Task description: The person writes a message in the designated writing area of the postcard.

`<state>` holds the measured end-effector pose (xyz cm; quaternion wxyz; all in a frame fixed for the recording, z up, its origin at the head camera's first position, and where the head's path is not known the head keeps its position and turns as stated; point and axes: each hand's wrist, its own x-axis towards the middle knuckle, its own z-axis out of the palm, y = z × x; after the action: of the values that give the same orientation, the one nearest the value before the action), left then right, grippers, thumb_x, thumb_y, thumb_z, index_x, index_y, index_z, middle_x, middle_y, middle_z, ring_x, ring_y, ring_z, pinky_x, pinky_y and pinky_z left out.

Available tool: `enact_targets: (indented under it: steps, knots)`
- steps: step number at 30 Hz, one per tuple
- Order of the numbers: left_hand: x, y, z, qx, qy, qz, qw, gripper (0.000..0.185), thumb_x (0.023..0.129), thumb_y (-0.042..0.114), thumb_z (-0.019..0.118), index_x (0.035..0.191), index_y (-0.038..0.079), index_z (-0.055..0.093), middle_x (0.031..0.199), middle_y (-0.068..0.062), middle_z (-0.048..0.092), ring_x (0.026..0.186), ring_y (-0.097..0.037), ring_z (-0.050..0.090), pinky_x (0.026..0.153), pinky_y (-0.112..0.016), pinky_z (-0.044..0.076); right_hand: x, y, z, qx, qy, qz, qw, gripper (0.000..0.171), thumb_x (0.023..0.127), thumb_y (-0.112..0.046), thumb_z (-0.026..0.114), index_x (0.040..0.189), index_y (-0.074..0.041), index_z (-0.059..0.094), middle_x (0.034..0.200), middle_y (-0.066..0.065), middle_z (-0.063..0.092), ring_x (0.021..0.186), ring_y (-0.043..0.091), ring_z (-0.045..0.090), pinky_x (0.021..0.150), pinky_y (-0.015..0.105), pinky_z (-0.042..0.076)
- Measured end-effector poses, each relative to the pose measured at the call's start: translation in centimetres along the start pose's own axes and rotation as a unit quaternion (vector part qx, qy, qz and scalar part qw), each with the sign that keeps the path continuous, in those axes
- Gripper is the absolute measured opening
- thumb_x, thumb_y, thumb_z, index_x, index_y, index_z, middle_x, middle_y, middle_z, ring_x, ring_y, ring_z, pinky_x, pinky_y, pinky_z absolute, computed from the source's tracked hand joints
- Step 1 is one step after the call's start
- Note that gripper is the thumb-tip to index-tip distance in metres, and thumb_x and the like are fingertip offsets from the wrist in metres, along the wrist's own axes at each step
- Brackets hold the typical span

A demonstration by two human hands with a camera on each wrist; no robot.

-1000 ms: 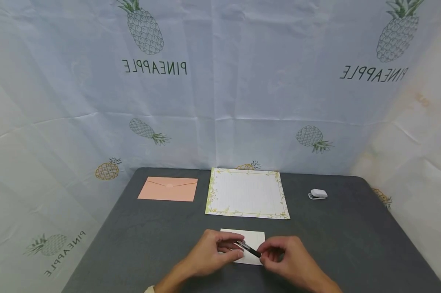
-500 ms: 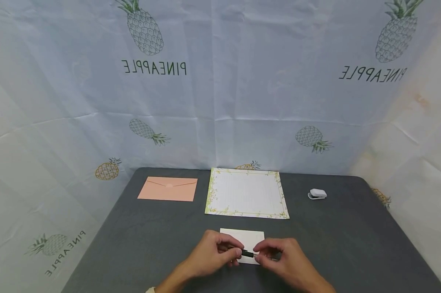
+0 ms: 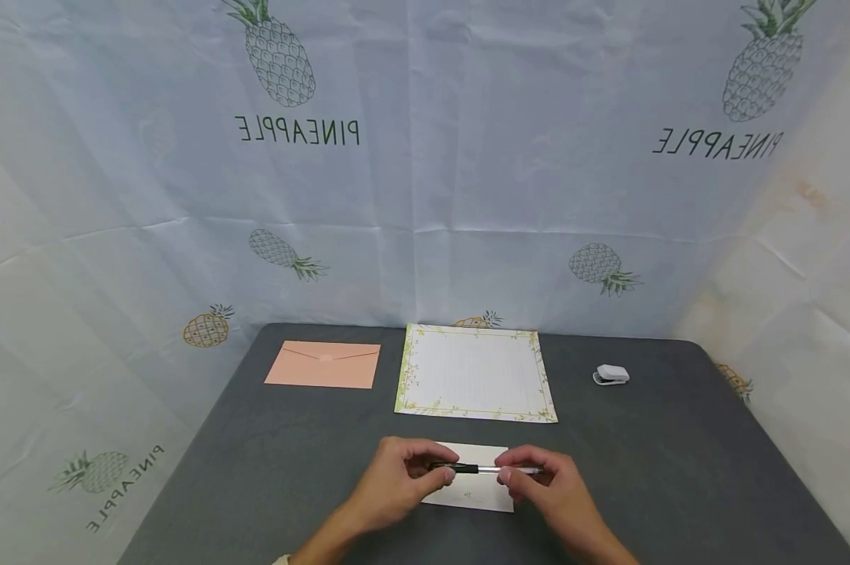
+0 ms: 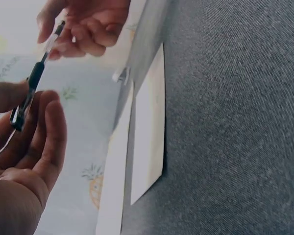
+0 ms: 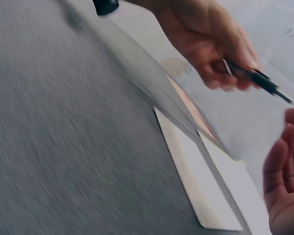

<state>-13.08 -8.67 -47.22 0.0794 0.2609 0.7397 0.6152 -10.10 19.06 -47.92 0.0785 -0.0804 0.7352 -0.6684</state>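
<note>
A pen point(image 3: 467, 468) with a black section and clear parts lies level between both hands, above a small cream card point(image 3: 470, 500) on the dark table. My left hand point(image 3: 395, 482) pinches the end beside the black section between thumb and fingers. The opposite, clear end is between the thumb and fingers of my right hand point(image 3: 553, 485). From the left wrist view, the pen point(image 4: 36, 76) shows a clip at the left-hand end and a narrow stretch past the black section. Whether that narrow stretch is a gap in a cap cannot be told.
Behind the card lies a lined sheet point(image 3: 477, 373) with a floral border. A peach envelope point(image 3: 326, 369) is at the back left of the table point(image 3: 276, 455), and a small white stapler point(image 3: 611, 375) at the back right. A pineapple-print curtain point(image 3: 467, 173) hangs behind.
The pen has turned from slanting, with its black end in the right hand, to level, with the black section at the left. The left hand has shifted slightly left.
</note>
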Motion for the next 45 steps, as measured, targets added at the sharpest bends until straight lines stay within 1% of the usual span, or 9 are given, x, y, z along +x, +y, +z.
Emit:
enact_targets:
  steps: [3, 7, 11, 17, 20, 24, 27, 33, 45]
  knots:
    - [0.1, 0.1, 0.0, 0.003, 0.016, 0.014, 0.9998, 0.017, 0.097, 0.009, 0.083, 0.113, 0.002, 0.083, 0.104, -0.015, 0.083, 0.073, -0.001, 0.066, 0.059, -0.013, 0.052, 0.0, 0.3, 0.6, 0.102, 0.001, 0.028, 0.994, 0.018, 0.106, -0.007, 0.068, 0.121, 0.001, 0.075, 0.095, -0.002, 0.076, 0.080, 0.011, 0.069, 0.074, 0.026, 0.064]
    - [0.2, 0.3, 0.1, 0.008, 0.027, 0.029, 0.9992, 0.015, 0.097, 0.008, 0.083, 0.111, 0.005, 0.083, 0.103, -0.015, 0.084, 0.072, -0.001, 0.066, 0.057, -0.014, 0.051, 0.1, 0.9, 1.6, 0.227, -0.041, 0.026, 0.973, 0.026, 0.111, -0.004, 0.056, 0.118, -0.017, 0.077, 0.096, -0.005, 0.074, 0.084, 0.008, 0.067, 0.076, 0.024, 0.062]
    - [0.2, 0.3, 0.4, 0.016, 0.030, 0.040, 0.9986, 0.015, 0.096, 0.008, 0.084, 0.111, 0.005, 0.083, 0.102, -0.013, 0.084, 0.074, -0.003, 0.067, 0.057, -0.019, 0.055, 0.2, 1.3, 2.5, 0.278, -0.086, 0.023, 0.957, 0.031, 0.113, -0.005, 0.050, 0.120, -0.022, 0.076, 0.097, -0.007, 0.073, 0.083, 0.006, 0.065, 0.076, 0.022, 0.059]
    - [0.0, 0.1, 0.9, 0.022, 0.027, 0.058, 0.9977, 0.014, 0.096, 0.006, 0.084, 0.110, 0.003, 0.083, 0.101, -0.011, 0.084, 0.081, -0.001, 0.073, 0.067, -0.020, 0.064, 0.5, 1.5, 3.4, 0.292, -0.121, 0.025, 0.948, 0.030, 0.116, -0.009, 0.045, 0.123, -0.021, 0.072, 0.097, -0.007, 0.073, 0.081, 0.007, 0.066, 0.075, 0.021, 0.058]
    - [-0.1, 0.1, 1.1, 0.030, 0.029, 0.067, 0.9969, 0.014, 0.096, 0.006, 0.084, 0.109, 0.001, 0.083, 0.102, -0.011, 0.084, 0.086, -0.001, 0.076, 0.075, -0.022, 0.068, 0.5, 1.5, 3.6, 0.293, -0.118, 0.035, 0.948, 0.028, 0.117, -0.012, 0.045, 0.122, -0.021, 0.072, 0.097, -0.007, 0.073, 0.079, 0.006, 0.066, 0.074, 0.020, 0.059]
    - [-0.2, 0.3, 1.3, 0.051, 0.035, 0.082, 0.9947, 0.013, 0.095, 0.005, 0.084, 0.108, 0.002, 0.083, 0.102, -0.008, 0.085, 0.089, -0.002, 0.078, 0.077, -0.023, 0.069, 0.5, 1.4, 3.8, 0.298, -0.112, 0.048, 0.947, 0.025, 0.118, -0.015, 0.046, 0.117, -0.019, 0.071, 0.095, -0.007, 0.073, 0.077, 0.006, 0.067, 0.072, 0.020, 0.060]
    - [-0.2, 0.3, 1.4, 0.080, 0.038, 0.107, 0.9903, 0.013, 0.094, 0.003, 0.084, 0.107, 0.005, 0.083, 0.102, -0.005, 0.085, 0.090, -0.002, 0.077, 0.078, -0.023, 0.069, 0.5, 1.3, 3.9, 0.306, -0.117, 0.055, 0.943, 0.024, 0.118, -0.017, 0.045, 0.114, -0.020, 0.069, 0.094, -0.008, 0.074, 0.076, 0.004, 0.068, 0.071, 0.019, 0.060]
    - [-0.1, 0.2, 1.4, 0.145, 0.041, 0.159, 0.9757, 0.016, 0.092, 0.001, 0.085, 0.106, 0.008, 0.083, 0.100, 0.000, 0.085, 0.091, 0.003, 0.075, 0.078, -0.019, 0.067, 0.5, 1.2, 4.0, 0.318, -0.125, 0.077, 0.937, 0.020, 0.118, -0.018, 0.047, 0.111, -0.020, 0.066, 0.093, -0.008, 0.075, 0.077, 0.003, 0.070, 0.070, 0.018, 0.061]
    - [-0.3, 0.3, 0.6, 0.175, 0.043, 0.166, 0.9695, 0.014, 0.090, 0.007, 0.090, 0.102, 0.011, 0.086, 0.095, 0.001, 0.085, 0.080, 0.011, 0.068, 0.067, -0.014, 0.062, 0.6, 1.1, 4.0, 0.304, -0.117, 0.065, 0.943, 0.021, 0.114, -0.010, 0.053, 0.103, -0.020, 0.069, 0.091, -0.008, 0.076, 0.076, 0.003, 0.066, 0.071, 0.015, 0.058]
